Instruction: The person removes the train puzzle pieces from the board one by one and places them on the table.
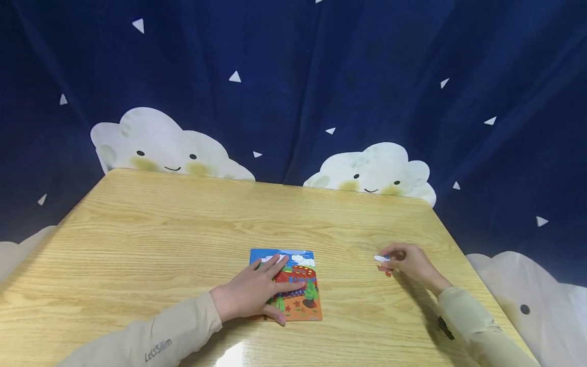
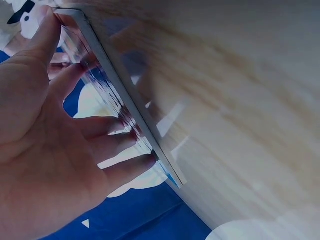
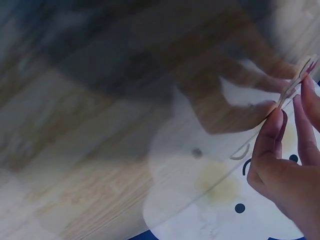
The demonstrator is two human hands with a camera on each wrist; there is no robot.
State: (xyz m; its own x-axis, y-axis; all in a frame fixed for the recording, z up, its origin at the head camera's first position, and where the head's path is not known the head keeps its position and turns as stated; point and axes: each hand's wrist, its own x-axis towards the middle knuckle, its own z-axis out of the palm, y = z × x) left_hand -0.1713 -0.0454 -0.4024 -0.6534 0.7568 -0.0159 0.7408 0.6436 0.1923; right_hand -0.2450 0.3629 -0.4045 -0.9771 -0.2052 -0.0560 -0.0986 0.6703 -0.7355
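Observation:
A flat picture puzzle lies on the table, printed with a red vehicle, a green tree, clouds and orange ground. My left hand rests across its left part with fingers spread, covering some of the picture. The left wrist view shows the fingertips on the surface of the puzzle and the thumb by the grey edge of its board. To the right, my right hand pinches a small puzzle piece with white and red parts between thumb and fingers. Seen edge-on in the right wrist view, the piece is thin, close over the table.
The wooden table has a glossy surface that reflects the hands. Behind it hangs a dark blue curtain with white triangles and smiling clouds, right along the table's far edge.

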